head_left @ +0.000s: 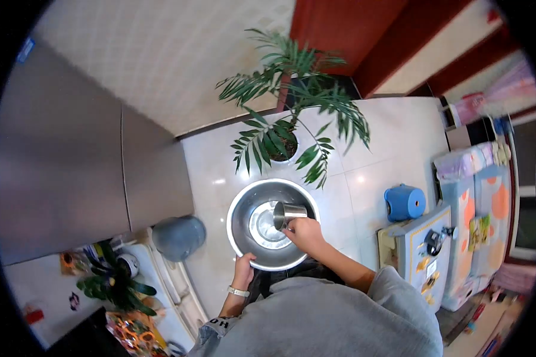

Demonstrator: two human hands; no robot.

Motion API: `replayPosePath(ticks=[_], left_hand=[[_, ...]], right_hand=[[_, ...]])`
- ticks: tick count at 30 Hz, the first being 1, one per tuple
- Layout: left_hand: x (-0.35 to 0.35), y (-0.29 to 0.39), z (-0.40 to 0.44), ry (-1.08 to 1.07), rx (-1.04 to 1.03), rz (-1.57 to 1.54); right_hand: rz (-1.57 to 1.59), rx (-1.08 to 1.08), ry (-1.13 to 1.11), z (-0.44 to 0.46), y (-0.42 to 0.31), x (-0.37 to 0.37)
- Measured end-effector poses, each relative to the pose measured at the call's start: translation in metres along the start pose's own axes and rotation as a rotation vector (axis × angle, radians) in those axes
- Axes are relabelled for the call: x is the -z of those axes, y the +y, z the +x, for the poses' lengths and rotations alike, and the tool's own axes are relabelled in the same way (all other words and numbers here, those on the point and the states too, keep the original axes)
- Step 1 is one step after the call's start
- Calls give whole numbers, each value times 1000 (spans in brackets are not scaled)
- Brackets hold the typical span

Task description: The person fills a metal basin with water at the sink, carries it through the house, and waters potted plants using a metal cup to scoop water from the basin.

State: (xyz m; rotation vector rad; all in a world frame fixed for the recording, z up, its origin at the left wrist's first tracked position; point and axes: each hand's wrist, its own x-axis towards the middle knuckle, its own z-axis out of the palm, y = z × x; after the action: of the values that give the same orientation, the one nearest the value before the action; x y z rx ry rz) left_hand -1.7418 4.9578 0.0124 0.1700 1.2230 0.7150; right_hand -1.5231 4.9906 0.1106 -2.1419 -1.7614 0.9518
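Observation:
A wide stainless steel basin (239,214) is in front of my body, with a shallow layer of what looks like water at its bottom. My left hand (243,269) grips the basin's near-left rim, thumb over the edge. In my right hand (307,233) is a metal cup (293,210), held over the right side of the basin and tilted with its mouth to the left. Whether liquid is inside the cup, I cannot tell. Beyond the basin stands a leafy potted plant (283,143), its fronds reaching toward the far rim.
To the left are a tall grey refrigerator (71,143) and a grey bin (178,238). At the right stand a blue stool (405,202), a small table (420,244) with things on it, and a sofa (491,196). Pale tiles cover the floor (363,178).

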Motion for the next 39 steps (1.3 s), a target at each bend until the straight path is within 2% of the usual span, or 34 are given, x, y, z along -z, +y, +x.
replayPosePath(ticks=[2, 5, 7, 9, 12, 17, 18, 22, 26, 29, 33, 35, 39], left_hand=[[-5, 19, -12, -60, 6, 88], [-29, 45, -44, -92, -44, 188], [-19, 50, -47, -227, -18, 322], [-20, 50, -55, -289, -14, 316], [-30, 53, -73, -412, 108, 371], [-62, 52, -110, -489, 198, 481], [-64, 52, -111, -515, 229, 534], [-86, 41, -137, -618, 238, 660], [-117, 13, -157, -680, 298, 782], [-138, -10, -179, -725, 329, 868], [-164, -60, -176, -742, 387, 934], [-182, -85, -185, -739, 426, 933], [-223, -120, -222, -736, 362, 951]], right_hand=[[18, -78, 23, -18, -13, 9], [77, -111, 223, -51, -25, 13], [74, -105, 330, -75, -28, 11], [72, -141, 439, -98, -34, 15], [154, -211, 590, -133, -43, 24], [260, -407, 789, -193, -56, 43], [251, -413, 890, -200, -51, 38], [306, -555, 970, -253, -54, 56], [259, -678, 1074, -286, -24, 51], [282, -806, 1020, -316, -12, 66], [304, -830, 1099, -343, 40, 69], [300, -863, 1076, -360, 68, 75], [322, -881, 994, -392, 115, 99]])
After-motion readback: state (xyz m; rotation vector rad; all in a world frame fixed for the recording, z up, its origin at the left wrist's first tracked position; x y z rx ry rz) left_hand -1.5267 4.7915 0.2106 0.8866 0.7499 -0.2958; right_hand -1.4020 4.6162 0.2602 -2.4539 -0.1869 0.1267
